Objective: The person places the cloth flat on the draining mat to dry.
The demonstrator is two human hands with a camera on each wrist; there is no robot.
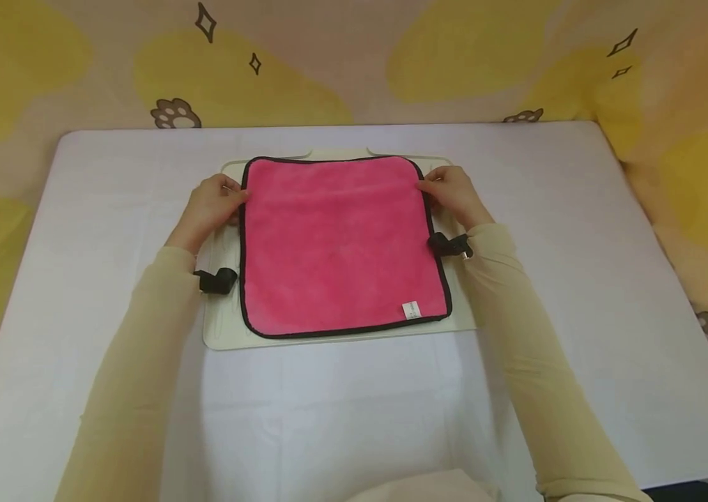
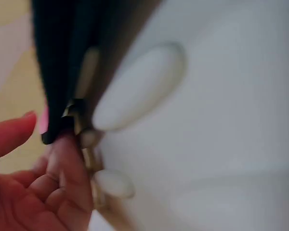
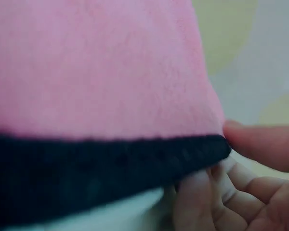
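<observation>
A square pink towel [image 1: 341, 244] with black edging and a small white tag [image 1: 412, 310] lies spread over a cream plastic board [image 1: 222, 328]. My left hand [image 1: 211, 208] holds the towel's left edge near the upper corner. In the left wrist view, the black edging [image 2: 58, 91] sits between the thumb and the fingers [image 2: 70, 168]. My right hand [image 1: 453, 194] pinches the right edge near its upper corner. In the right wrist view, the thumb [image 3: 265, 144] is on top of the pink towel [image 3: 96, 72] and the fingers are underneath. The towel covers most of the board.
The board rests on a white-covered table [image 1: 329, 404], with white surface around it. Oval shapes show on the board [image 2: 221, 96] in the left wrist view. Behind the table hangs a yellow and pink patterned cloth [image 1: 354, 63]. Black wrist cameras [image 1: 217, 281] sit beside both sleeves.
</observation>
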